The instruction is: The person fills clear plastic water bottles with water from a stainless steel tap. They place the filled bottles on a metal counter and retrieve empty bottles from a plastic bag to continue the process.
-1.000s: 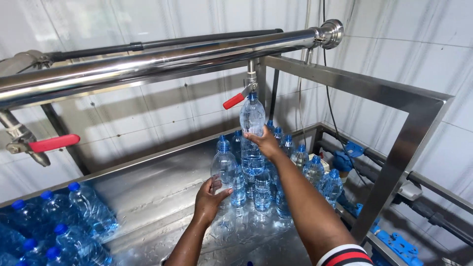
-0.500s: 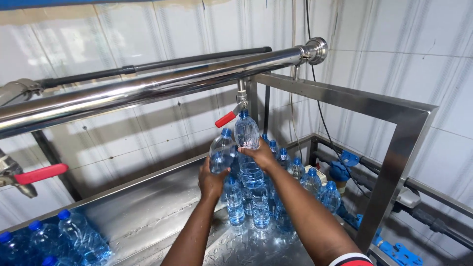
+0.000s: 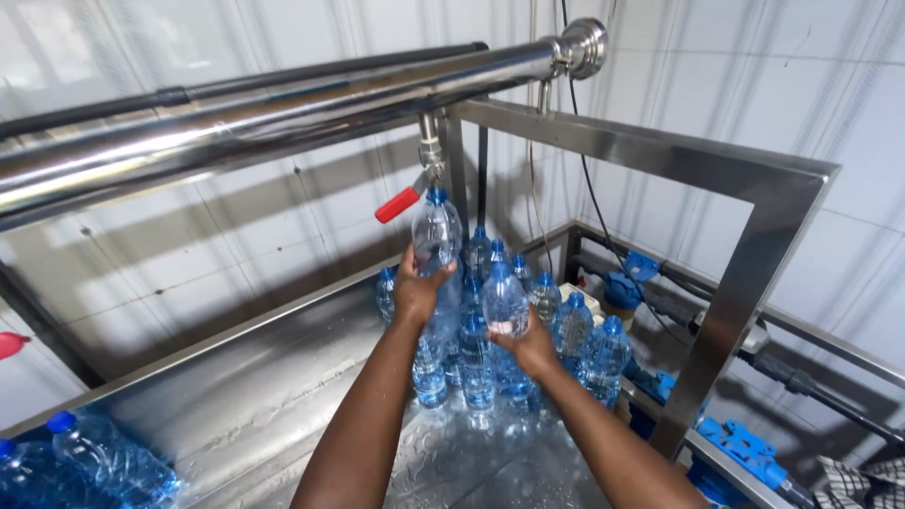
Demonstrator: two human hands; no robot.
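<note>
A clear plastic bottle is held upright by the left hand, whose fingers are closed around its lower part; its blue neck is set right under the small tap with the red lever. A second clear bottle is gripped from below by the right hand, fingers wrapped about its base, lower and to the right of the first. The two bottles are held near each other but apart. Just behind and around the hands, a cluster of filled blue-capped bottles is stood on the wet stainless steel desk. More capped bottles are laid at the desk's near left corner. The tap is hung from a long steel pipe running across the view. The desk is enclosed by a steel frame, and the walls are faced with white tiles.
</note>
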